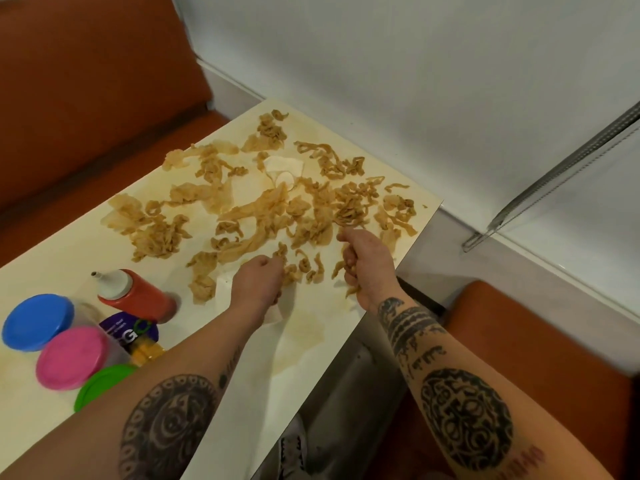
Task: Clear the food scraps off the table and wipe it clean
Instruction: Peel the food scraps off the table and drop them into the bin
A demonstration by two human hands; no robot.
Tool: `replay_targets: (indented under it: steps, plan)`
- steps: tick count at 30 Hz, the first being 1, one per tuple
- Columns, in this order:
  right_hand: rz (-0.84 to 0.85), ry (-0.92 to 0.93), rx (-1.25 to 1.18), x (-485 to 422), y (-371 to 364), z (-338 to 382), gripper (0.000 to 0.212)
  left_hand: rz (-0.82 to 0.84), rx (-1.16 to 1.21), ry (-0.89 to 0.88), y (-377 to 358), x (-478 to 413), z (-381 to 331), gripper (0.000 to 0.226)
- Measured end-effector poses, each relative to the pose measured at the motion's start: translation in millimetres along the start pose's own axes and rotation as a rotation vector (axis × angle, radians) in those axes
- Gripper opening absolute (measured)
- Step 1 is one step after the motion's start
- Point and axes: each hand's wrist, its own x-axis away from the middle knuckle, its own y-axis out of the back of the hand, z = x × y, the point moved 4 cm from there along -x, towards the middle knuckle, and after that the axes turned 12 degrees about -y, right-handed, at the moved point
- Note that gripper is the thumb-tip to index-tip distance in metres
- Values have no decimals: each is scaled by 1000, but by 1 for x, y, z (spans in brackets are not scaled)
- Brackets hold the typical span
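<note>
Head view: food scraps [263, 209] are strewn over the far half of the table [52, 268]. A clump is gripped in the right hand [369, 268] at the right edge; strands are pinched by the left hand [258, 284]. Loose pieces are best raked together into full handfuls before wiping.

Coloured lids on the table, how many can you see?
3, grouped at the table's left: the blue lid farthest left, the pink lid next to it, and the green lid nearest, partly hidden behind the forearm. Others may lie hidden.
</note>
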Motion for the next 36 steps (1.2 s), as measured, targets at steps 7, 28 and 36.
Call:
replay_targets:
  steps: [7,28,36]
  plan:
    - [-139,-47,493,-7,-4,-27,27,208,-843,-321,-19,-37,5,32]
    - [-300,33,634,-29,-12,-58,21,-81,487,166,23,-3,2,21]
    - [-190,-61,96,21,-17,-31,14,-1,846,206,23,28,-11,14]
